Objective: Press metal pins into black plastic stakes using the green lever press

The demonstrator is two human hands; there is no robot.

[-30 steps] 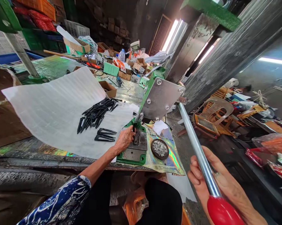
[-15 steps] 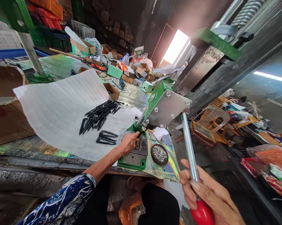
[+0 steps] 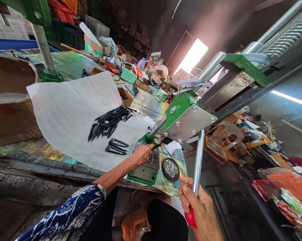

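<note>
A long desk (image 3: 65, 62) runs away from the person, crowded at its far end with cardboard boxes (image 3: 124, 95) and other clutter. A plastic chair (image 3: 225, 140) stands on the floor beyond the desk's right side. A green and steel hand press (image 3: 188, 117) is near the desk's front edge, towards the right. A white plastic sheet (image 3: 73, 113) covers much of the desk to the left of the press, and its lower edge reaches close to the front edge. Rainbow foil (image 3: 163, 185) lies under and beside the press base.

The press's steel lever (image 3: 198, 160) rises at a slant, and the right hand (image 3: 201, 207) is closed around it just above its red grip (image 3: 190, 217). This hand is off the desk, beyond the front right corner of the foil.

The left hand (image 3: 141, 155) is closed and rests at the press's green base (image 3: 143, 175), pinching a thin black stake (image 3: 156, 145) that points in under the press head.

A heap of black stakes (image 3: 108, 122) lies on the white sheet, with a few more (image 3: 116, 147) in a small separate group nearer the press. A round dark dish of small metal pins (image 3: 170, 169) sits on the foil just beside the base.
</note>
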